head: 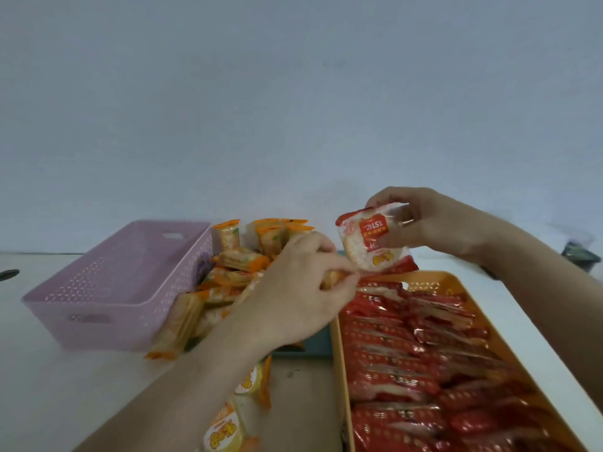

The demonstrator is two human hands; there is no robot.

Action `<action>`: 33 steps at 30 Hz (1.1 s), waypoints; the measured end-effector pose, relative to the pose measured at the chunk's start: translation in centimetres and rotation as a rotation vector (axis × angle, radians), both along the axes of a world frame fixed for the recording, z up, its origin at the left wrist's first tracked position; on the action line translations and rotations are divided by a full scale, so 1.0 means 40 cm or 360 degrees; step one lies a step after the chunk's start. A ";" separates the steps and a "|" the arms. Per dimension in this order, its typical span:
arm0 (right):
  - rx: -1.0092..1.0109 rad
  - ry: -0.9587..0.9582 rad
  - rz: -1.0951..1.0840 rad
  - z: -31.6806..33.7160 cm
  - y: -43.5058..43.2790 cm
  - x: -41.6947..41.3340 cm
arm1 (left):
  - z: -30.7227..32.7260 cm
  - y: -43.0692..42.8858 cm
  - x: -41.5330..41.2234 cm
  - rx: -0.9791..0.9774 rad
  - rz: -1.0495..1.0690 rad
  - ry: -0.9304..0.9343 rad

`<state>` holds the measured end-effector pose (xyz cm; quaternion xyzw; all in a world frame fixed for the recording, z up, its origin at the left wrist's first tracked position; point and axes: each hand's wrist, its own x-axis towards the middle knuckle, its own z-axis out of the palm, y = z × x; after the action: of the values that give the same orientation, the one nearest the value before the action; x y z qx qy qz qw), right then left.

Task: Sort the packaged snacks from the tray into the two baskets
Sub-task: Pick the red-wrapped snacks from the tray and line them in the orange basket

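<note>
Orange packets (225,429) foremost, right hand (434,220) gripping snack (372,239)

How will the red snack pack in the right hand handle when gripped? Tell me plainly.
Probably light: the right hand holds the red snack pack up by one edge. Its glossy film looks slippery, so it may slide in a loose pinch. The pale cake showing through the clear wrap seems brittle and might crack if squeezed.

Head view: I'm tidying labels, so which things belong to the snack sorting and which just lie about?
Job: purple basket, orange basket, tray, orange packets, red packets, held red packet, left hand, right hand.
Lying about: dark object far right, dark object far left.
</note>
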<state>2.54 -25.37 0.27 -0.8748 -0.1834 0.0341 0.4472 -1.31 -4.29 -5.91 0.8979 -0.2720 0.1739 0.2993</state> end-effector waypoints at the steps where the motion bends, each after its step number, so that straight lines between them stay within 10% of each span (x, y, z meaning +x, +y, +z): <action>1: -0.0053 -0.0041 -0.0022 -0.003 -0.003 -0.006 | -0.003 -0.021 0.000 0.0252 0.0078 -0.0054; 14: -0.1286 -0.0259 -0.0217 -0.057 -0.090 -0.053 | -0.002 -0.093 0.034 0.0624 0.0245 0.0252; 23: -0.2088 -0.0316 -0.0078 -0.099 -0.058 -0.080 | -0.003 -0.109 0.028 0.0854 0.0331 -0.0265; 28: -0.1861 -0.0036 -0.0077 -0.120 -0.073 -0.065 | -0.014 -0.126 0.029 0.1003 0.0346 -0.0136; 33: -0.1105 -0.0643 -0.0387 -0.104 -0.092 -0.128 | -0.002 -0.112 -0.024 0.0337 0.0229 -0.0133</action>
<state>-2.58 -29.05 -3.88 -0.9780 -0.1403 -0.1314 0.0815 -2.29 -8.77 -5.99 0.9337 -0.2359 0.2024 0.1779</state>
